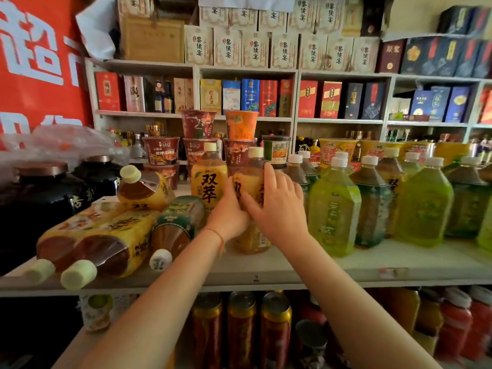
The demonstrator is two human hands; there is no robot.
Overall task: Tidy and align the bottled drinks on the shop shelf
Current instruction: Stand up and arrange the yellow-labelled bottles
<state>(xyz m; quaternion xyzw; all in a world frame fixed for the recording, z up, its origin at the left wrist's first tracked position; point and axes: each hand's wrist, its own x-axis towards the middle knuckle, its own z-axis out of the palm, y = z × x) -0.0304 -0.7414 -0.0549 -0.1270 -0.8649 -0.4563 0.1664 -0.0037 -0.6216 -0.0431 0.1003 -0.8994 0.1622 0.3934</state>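
Note:
An upright yellow-labelled tea bottle (251,241) stands near the front of the white shelf (266,272). My left hand (229,211) wraps its left side and my right hand (274,206) presses flat on its right side. A second yellow bottle (209,179) stands upright just behind and to the left. On the shelf's left, two yellow bottles (98,238) lie flat with caps toward me, a green-labelled bottle (173,225) lies beside them, and another yellow bottle (145,187) leans tilted behind.
Green tea bottles (332,206) stand in rows to the right. Instant noodle cups (199,145) are stacked behind. Dark jars (40,190) sit at the left. Cans (242,328) fill the lower shelf. Boxed goods line the back wall shelves.

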